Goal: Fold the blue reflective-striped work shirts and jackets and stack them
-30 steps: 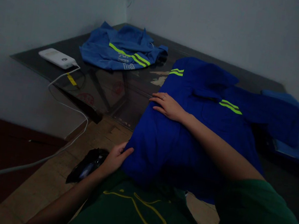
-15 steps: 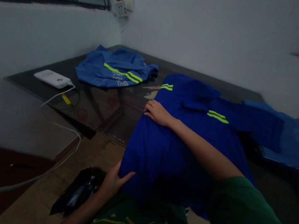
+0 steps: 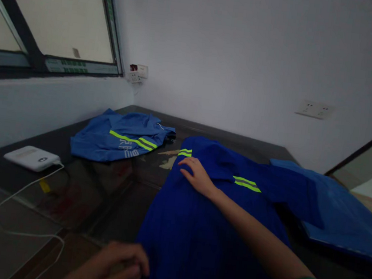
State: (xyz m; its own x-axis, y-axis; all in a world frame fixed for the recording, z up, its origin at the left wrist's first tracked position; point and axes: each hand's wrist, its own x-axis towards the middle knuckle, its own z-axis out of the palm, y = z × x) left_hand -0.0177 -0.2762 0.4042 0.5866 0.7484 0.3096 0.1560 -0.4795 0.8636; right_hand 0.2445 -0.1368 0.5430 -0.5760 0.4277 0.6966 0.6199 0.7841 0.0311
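Observation:
A dark blue work jacket (image 3: 193,221) with yellow-green reflective stripes lies spread on the dark table, its lower part coming toward me. My right hand (image 3: 200,177) rests flat on it, just below the stripes at its upper left edge, thumb and fingers apart. My left hand (image 3: 114,265) is low in the view beside the jacket's left edge. Its fingers are bent and blurred by motion, and I cannot tell whether they touch the cloth.
A lighter blue garment (image 3: 119,136) with stripes and lettering lies crumpled at the back left. Near the table's left edge is a white power bank (image 3: 34,158) with a hanging white cable (image 3: 21,194). More light blue cloth (image 3: 341,215) lies at the right. Walls border the table (image 3: 135,109).
The view has tilted up. My right hand has slid up the jacket's left edge toward the stripes and flattened. My left hand has come off the jacket's lower edge.

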